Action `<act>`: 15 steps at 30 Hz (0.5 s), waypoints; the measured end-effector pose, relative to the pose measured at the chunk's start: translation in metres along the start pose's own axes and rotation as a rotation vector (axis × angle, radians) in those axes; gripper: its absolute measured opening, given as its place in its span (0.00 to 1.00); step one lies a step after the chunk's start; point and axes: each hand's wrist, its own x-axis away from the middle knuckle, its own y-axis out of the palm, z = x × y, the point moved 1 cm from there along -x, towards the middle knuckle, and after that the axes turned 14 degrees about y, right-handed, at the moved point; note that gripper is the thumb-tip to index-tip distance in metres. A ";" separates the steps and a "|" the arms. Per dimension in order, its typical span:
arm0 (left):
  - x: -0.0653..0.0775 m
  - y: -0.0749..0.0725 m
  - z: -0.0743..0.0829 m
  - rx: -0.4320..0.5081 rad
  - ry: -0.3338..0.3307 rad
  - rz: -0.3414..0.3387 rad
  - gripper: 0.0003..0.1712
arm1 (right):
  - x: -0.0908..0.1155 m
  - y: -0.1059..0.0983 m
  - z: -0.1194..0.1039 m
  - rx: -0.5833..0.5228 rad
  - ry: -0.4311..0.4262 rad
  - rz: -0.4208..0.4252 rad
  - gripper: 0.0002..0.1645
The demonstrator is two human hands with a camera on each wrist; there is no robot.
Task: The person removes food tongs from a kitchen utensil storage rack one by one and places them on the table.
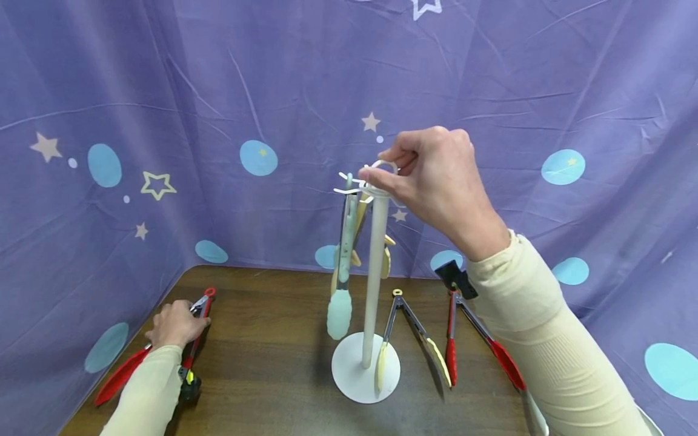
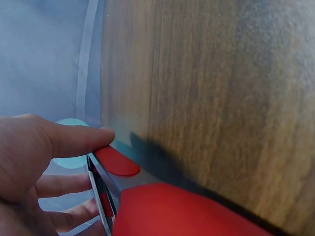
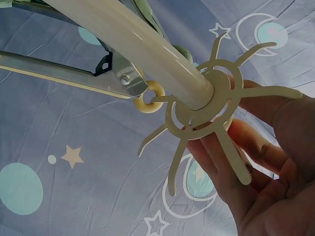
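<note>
My left hand (image 1: 176, 324) holds red-handled metal tongs (image 1: 120, 378) at the table's left side. The left wrist view has the thumb against a red pad (image 2: 117, 162), with other fingers beyond the metal arms. My right hand (image 1: 440, 175) pinches the ring on top of a white hook stand (image 1: 376, 272). Around the stand's top, hooks (image 3: 268, 92) spread outward. Mint-green tongs (image 1: 339, 315) hang on its left side. Yellow tongs (image 3: 149, 97) hang by their loop from another hook; the pole and the green tongs partly hide them in the head view.
Spread yellow tongs (image 1: 438, 361) are on the wooden table (image 1: 262, 363), one arm overlapping the round white base (image 1: 354, 387). Farther right, spread red tongs (image 1: 507, 363) lie near my right sleeve. A purple curtain (image 1: 305, 72) closes off the back and sides.
</note>
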 end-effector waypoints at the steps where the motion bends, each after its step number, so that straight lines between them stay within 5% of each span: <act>1: 0.000 0.000 0.000 0.000 -0.001 -0.004 0.20 | 0.000 0.000 0.000 0.000 0.001 -0.001 0.17; 15: 0.000 0.003 0.000 -0.003 -0.018 -0.027 0.20 | -0.002 -0.001 0.000 0.006 0.000 -0.016 0.14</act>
